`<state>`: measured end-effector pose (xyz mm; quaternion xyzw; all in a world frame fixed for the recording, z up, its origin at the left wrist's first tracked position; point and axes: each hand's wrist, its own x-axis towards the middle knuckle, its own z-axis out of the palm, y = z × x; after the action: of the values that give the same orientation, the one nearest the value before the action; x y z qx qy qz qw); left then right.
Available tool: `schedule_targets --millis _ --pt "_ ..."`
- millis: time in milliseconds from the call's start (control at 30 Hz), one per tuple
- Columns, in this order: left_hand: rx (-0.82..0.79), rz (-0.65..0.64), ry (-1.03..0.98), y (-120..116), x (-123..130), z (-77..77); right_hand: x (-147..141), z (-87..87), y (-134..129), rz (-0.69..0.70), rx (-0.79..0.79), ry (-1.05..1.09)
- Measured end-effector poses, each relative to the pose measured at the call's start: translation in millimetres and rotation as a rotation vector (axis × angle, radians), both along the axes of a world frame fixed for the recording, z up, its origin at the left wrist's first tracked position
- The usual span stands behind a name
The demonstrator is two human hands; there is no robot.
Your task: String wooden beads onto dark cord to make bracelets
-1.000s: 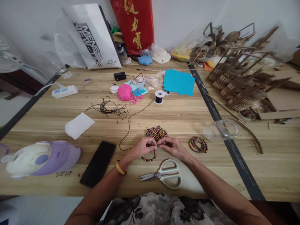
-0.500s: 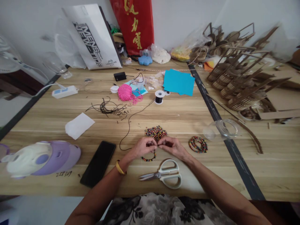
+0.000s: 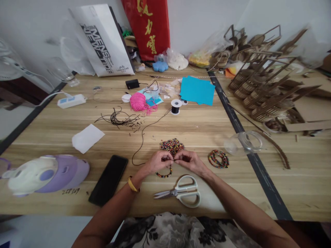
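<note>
My left hand [image 3: 159, 162] and my right hand [image 3: 191, 162] meet fingertip to fingertip, both pinched on the black cord [image 3: 142, 137] at the end of a partly beaded string [image 3: 163, 176]. The beads on it curve below my left hand. Just beyond my fingers lies a pile of small multicoloured beads [image 3: 172, 145]. The cord loops left and runs back to a white spool [image 3: 175, 107]. Scissors [image 3: 178, 193] with pale handles lie nearer to me, blades pointing left. Coiled beaded strands [image 3: 218, 159] rest right of my right hand.
A black phone [image 3: 108, 181] and a purple-white appliance [image 3: 51, 175] lie at the left, with white paper [image 3: 88, 138] behind. Pink yarn [image 3: 138, 102], cut black cords [image 3: 119, 118] and blue sheets [image 3: 197, 90] are farther back. Clear tape rolls [image 3: 250, 142] and woven baskets [image 3: 258, 89] stand right.
</note>
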<state>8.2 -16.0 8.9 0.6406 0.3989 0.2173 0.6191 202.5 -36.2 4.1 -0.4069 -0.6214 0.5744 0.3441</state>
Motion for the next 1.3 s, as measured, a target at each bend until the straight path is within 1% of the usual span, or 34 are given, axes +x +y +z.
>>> schedule_targets --millis 200,400,800,1067,1300 --pt "0.001 0.007 -0.005 0.9 0.5 1.1 1.3 -2.5 0.7 0.022 0.085 -0.046" --pt "-0.014 0.005 -0.007 0.5 0.3 0.9 1.8 -2.6 1.3 0.026 0.118 -0.060" --pt "0.009 0.001 0.041 0.6 -0.7 0.0 1.2 -0.4 1.1 0.000 0.028 0.032" --pt "0.001 -0.005 0.031 0.3 -0.5 3.0 1.3 -0.2 1.1 0.009 0.043 0.010" --pt "0.014 -0.018 0.041 0.1 -1.3 1.0 1.4 -1.8 1.4 0.018 0.050 0.010"
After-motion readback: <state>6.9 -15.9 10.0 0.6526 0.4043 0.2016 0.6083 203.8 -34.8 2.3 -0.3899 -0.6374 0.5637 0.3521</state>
